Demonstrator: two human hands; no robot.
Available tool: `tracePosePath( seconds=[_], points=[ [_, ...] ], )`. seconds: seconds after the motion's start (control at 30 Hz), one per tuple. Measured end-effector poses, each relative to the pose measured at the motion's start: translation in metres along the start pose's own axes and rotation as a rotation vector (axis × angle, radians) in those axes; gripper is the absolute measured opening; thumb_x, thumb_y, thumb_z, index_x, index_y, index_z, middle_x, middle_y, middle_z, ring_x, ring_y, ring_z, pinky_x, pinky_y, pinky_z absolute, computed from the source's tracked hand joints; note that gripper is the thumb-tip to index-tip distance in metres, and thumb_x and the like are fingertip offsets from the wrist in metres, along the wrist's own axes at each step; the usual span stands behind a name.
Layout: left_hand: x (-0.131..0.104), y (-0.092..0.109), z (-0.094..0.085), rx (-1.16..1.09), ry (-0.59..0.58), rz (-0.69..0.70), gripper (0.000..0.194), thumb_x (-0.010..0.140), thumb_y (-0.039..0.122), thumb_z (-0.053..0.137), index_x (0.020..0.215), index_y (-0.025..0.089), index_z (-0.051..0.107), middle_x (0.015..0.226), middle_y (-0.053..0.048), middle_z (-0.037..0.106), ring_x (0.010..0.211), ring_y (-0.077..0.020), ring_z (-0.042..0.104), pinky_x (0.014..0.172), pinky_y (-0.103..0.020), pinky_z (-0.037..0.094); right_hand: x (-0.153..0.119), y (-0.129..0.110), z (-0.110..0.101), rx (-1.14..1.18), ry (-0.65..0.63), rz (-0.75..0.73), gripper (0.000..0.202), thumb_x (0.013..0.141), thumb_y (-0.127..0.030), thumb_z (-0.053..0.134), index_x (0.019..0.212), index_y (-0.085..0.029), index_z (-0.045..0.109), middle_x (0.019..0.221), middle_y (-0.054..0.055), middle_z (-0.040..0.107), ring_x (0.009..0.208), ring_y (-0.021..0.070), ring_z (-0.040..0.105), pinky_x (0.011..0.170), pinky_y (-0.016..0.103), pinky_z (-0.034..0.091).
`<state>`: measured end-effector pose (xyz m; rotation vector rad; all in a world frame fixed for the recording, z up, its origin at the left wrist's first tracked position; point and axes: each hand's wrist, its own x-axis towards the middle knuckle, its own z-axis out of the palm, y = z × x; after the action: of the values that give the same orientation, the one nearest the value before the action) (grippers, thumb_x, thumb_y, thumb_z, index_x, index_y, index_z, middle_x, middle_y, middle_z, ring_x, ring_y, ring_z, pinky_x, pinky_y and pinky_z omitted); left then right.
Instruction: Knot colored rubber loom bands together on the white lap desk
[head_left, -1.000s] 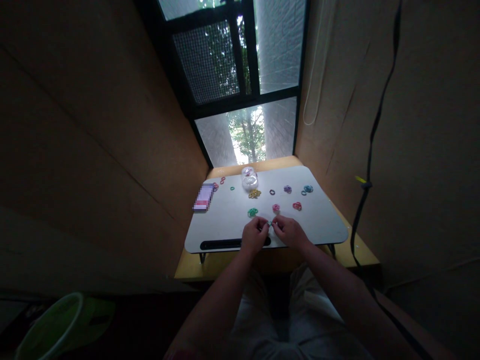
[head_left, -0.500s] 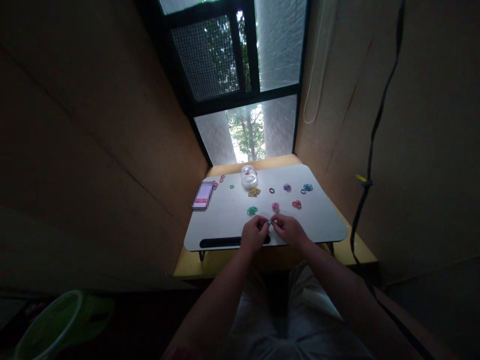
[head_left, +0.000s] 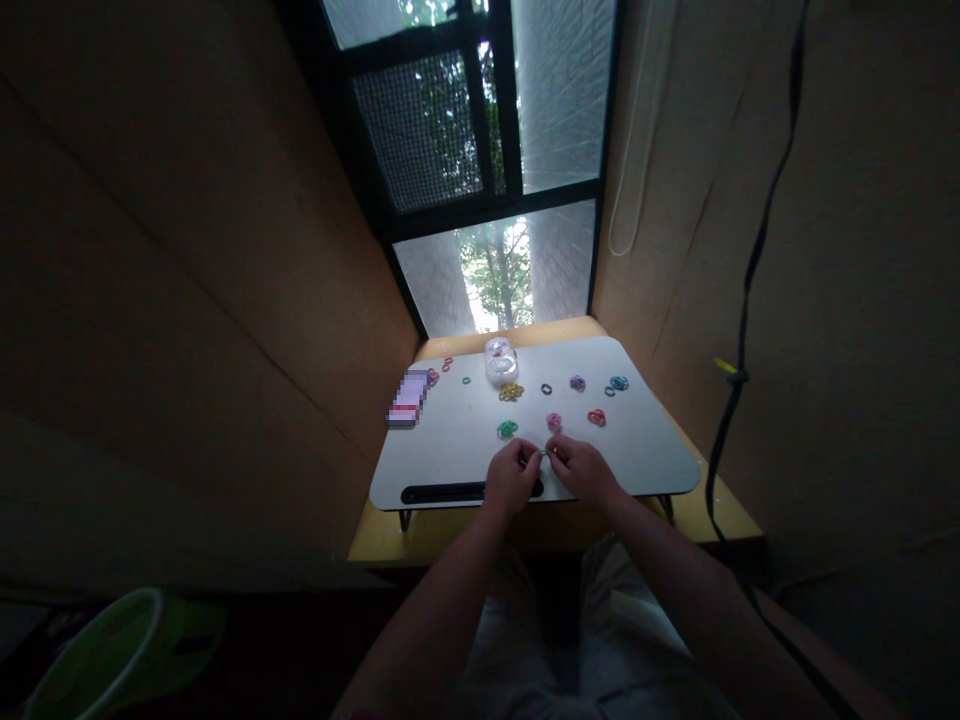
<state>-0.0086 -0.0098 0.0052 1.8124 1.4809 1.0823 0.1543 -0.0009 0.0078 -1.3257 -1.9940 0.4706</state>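
Head view: the white table (head_left: 442,445) stands level below the window (head_left: 495,265), with loose items spread across its top. Both hands, the left hand (head_left: 512,476) and the right hand (head_left: 583,470), are over its near edge, fingertips brought almost together. Beneath and beside the left hand runs the black slot (head_left: 442,494); a dropped item could lodge there or roll off the edge. The clear jar (head_left: 500,366) is at the far side, out of the hands' way; low risk. The green loops (head_left: 507,429) and pink loops (head_left: 553,421) lie just beyond the knuckles; a forward drift of either hand could scatter or mix them. Smallest item: a small green piece (head_left: 544,452) between the two sets of fingertips, which appear pinched closed on it. Its shape is too small to confirm. Probable faults: slipping from a narrow pinch, or springing away if pulled unevenly. Dim light would hamper recovery.
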Motion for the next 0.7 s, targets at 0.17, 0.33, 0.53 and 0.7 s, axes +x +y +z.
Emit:
tracePosePath(
  seconds=[0.17,0.33,0.53,0.7],
  points=[
    [0.0004,-0.0007,0.0001,0.018,-0.017,0.01,0.019,0.086,0.037,0.054,0.082,0.019,0.059,0.075,0.0,0.063,0.067,-0.0126,0.057,0.064,-0.024,0.041,0.0003,-0.0008,0.0003,-0.011,0.011,0.018,0.011,0.085,-0.025,0.048,0.08,-0.021,0.058,0.063,-0.001,0.057,0.057,0.0139,0.052,0.057,0.024,0.031],
    [0.0003,-0.0003,-0.0001,0.021,-0.018,0.002,0.019,0.086,0.037,0.054,0.081,0.019,0.059,0.074,0.001,0.063,0.067,-0.0125,0.056,0.064,-0.024,0.04,0.0007,-0.0003,0.0006,-0.023,0.015,0.026,0.011,0.086,-0.025,0.047,0.082,-0.021,0.057,0.064,0.0,0.059,0.057,0.0143,0.053,0.057,0.024,0.031],
    [-0.0004,0.0012,-0.0007,0.003,-0.026,0.019,0.019,0.086,0.036,0.053,0.08,0.019,0.06,0.073,0.001,0.062,0.067,-0.0119,0.055,0.063,-0.024,0.039,0.0009,0.0014,0.0023,-0.033,0.017,0.019,0.011,0.086,-0.024,0.047,0.083,-0.021,0.057,0.065,0.0,0.059,0.059,0.0146,0.054,0.057,0.024,0.031],
    [0.0002,-0.0007,-0.0012,-0.016,-0.01,0.031,0.018,0.086,0.035,0.054,0.081,0.019,0.059,0.074,0.001,0.062,0.067,-0.0117,0.055,0.064,-0.024,0.04,0.0016,0.0006,0.0016,-0.028,0.013,0.027,0.011,0.085,-0.024,0.047,0.083,-0.021,0.058,0.064,0.0,0.059,0.059,0.0148,0.055,0.059,0.024,0.033]
  ],
)
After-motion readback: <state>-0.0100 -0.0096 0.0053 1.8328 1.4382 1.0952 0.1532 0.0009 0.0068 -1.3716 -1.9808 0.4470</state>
